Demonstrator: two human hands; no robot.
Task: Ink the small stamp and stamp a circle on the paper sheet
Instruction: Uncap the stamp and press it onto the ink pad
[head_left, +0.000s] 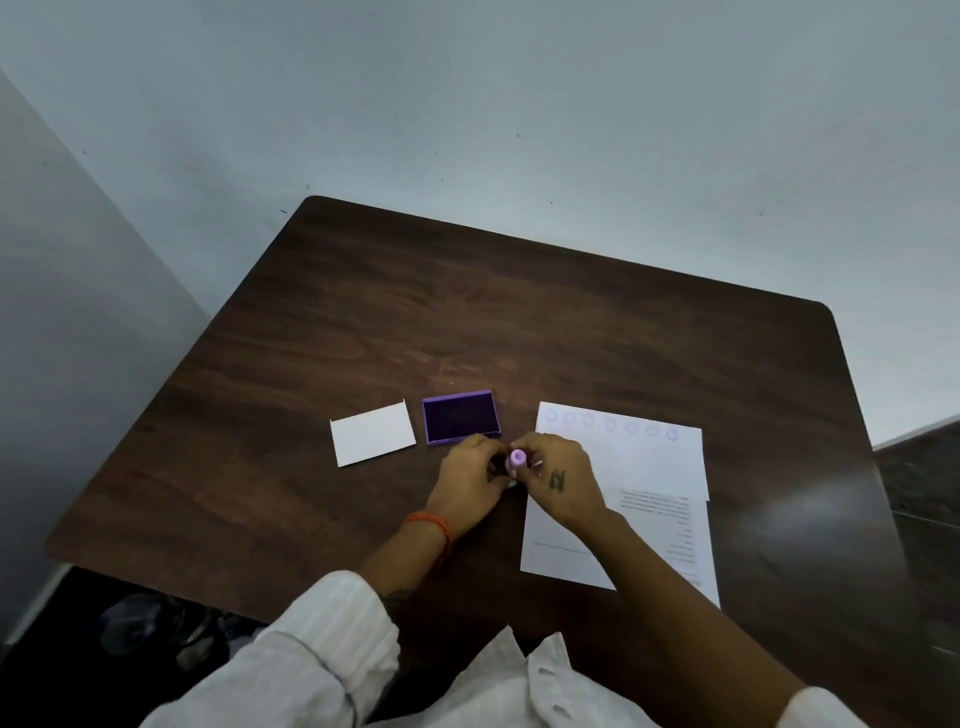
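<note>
A small lilac stamp (517, 458) sits between my two hands, just in front of the open purple ink pad (461, 417). My left hand (470, 480) touches its left side and my right hand (558, 480) pinches it from the right; both have fingers closed on it. The white paper sheet (639, 452) lies to the right and carries a row of several faint stamped circles along its far edge. My right wrist covers part of the sheet.
A white lid or card (373, 434) lies left of the ink pad. A second printed sheet (670, 535) overlaps the paper's near side. The dark wooden table (467, 312) stands against a pale wall, with its near-left edge close to my left sleeve.
</note>
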